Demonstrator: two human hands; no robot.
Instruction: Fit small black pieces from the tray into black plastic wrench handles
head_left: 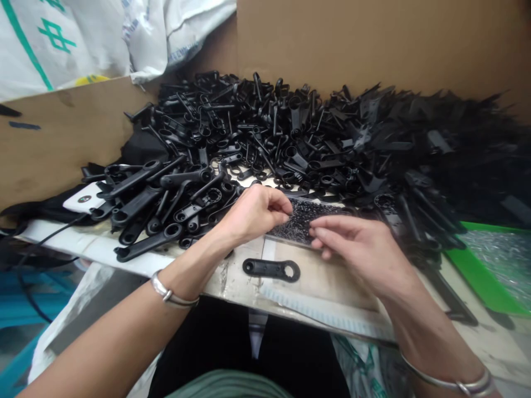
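Black small parts (pixel 296 224) filled a shallow clear box (pixel 286 240) on the table (pixel 244 290), its far right corner hard to make out. My left hand (pixel 259 213) was over its left side, my right hand (pixel 357 237) at its right; each thumb and forefinger bent close together, but I couldn't tell whether either pair gripped anything. Nearer me lay one ring-ended black plastic lever (pixel 269 268). Beyond, a heap of black levers (pixel 257 127) blurred rightward, partly covering a white object (pixel 82 198). The frame cut off a green tray (pixel 473 276).
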